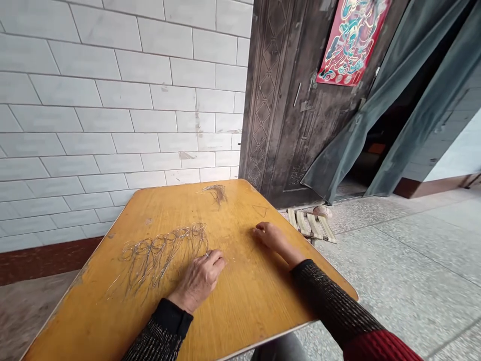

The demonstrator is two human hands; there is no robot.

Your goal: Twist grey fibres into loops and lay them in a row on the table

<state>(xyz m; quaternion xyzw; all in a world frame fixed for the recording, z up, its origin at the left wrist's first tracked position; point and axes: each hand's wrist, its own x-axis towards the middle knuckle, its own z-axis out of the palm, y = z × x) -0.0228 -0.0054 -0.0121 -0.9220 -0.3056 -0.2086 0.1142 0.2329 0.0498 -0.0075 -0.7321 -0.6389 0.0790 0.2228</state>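
Observation:
My left hand, with a ring on one finger, rests on the wooden table, its fingers curled together. Whatever it may hold is hidden. Just left of it lies a row of thin looped wires with long loose tails. On the right side of the table my right hand has its fingertips pressed together low over the surface. Anything between them is too small to make out. A thin bent wire lies just beyond that hand. Further back sits a small bundle of thin wires.
A white tiled wall stands behind the table. To the right are a dark carved door with a red poster and a grey-green curtain. A low slatted stool stands beside the table's right edge.

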